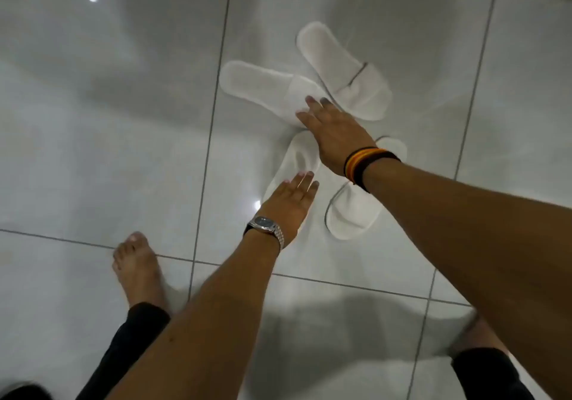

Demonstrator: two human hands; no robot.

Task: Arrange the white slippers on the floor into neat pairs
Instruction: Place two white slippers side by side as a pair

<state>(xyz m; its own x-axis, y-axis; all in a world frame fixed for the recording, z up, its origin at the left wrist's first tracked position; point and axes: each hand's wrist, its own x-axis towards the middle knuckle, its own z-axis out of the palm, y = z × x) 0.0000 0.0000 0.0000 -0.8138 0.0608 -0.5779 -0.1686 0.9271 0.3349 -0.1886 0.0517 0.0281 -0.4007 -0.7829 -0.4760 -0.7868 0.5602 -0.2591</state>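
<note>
Glossy tiled floor (pixel 93 121): four white slippers (pixel 343 71), both hands' fingers (pixel 305 183) spread, empty.

Right hand (pixel 335 134) covers toe of one slipper (pixel 266 85); wrist hides middle of another slipper (pixel 356 210). Right foot (pixel 473 334) blurred.

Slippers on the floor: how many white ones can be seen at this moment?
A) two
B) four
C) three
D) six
B: four show, namely the far right slipper, the far left slipper, the near left slipper under the left hand, and the near right slipper partly hidden by the right hand and its wrist.
</note>
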